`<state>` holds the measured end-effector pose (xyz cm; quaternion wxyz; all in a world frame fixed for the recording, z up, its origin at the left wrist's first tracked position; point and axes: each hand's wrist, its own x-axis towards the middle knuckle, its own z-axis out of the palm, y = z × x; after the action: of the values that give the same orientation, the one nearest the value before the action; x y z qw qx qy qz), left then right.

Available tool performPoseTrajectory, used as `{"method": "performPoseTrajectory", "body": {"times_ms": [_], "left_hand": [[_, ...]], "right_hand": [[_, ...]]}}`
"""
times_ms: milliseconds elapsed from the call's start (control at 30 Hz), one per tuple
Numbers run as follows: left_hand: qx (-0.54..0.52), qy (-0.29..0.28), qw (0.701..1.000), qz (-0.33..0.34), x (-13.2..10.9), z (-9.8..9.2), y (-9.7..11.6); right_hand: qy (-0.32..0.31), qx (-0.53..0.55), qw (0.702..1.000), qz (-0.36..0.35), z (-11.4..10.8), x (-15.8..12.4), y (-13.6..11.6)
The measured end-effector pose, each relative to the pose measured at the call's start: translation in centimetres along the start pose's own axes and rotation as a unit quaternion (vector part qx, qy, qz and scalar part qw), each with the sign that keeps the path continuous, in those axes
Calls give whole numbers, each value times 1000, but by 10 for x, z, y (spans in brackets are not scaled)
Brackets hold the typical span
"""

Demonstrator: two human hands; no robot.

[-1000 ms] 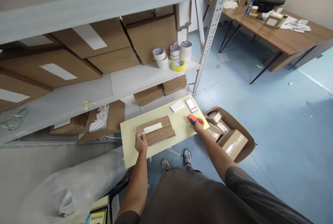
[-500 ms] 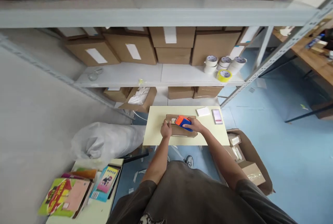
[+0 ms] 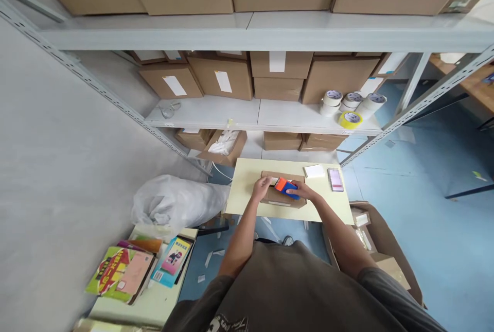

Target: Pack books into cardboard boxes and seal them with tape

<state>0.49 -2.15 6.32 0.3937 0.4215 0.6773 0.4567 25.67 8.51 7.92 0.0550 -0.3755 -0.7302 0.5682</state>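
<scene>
Head cam, frame center: right hand (image 3: 304, 191) grips an orange-blue tape dispenser (image 3: 286, 187) on the cardboard box (image 3: 282, 199); left hand (image 3: 261, 188) lies open, pressing the box's left end.

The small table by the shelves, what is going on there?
A person stands at the pale table. Their left hand rests on the left end of a flat cardboard parcel, and their right hand holds an orange and blue tape dispenser on top of it. A white pad lies beside it; tape rolls sit on the shelf behind.
</scene>
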Motion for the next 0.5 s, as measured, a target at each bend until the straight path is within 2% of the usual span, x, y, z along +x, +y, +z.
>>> {"method": "performPoseTrajectory", "body": {"times_ms": [67,167,267,433,500], "left_hand": [[-56,-65,996,-5,2,1,8],[-82,-84,993,-7,5,4,15],[-71,-53,996,-6,6,8,17],[-9,38,999,-11,5,19,16],[-5,63,998,-25,6,15,13]], "right_hand": [[2,-9,1000,-3,0,-1,-2],[1,-18,1000,-14,-2,-3,-6],[8,-38,999,-21,-4,-5,-11],[44,-101,994,-15,-9,-5,-21],[49,-115,992,-19,-15,-7,-23]]}}
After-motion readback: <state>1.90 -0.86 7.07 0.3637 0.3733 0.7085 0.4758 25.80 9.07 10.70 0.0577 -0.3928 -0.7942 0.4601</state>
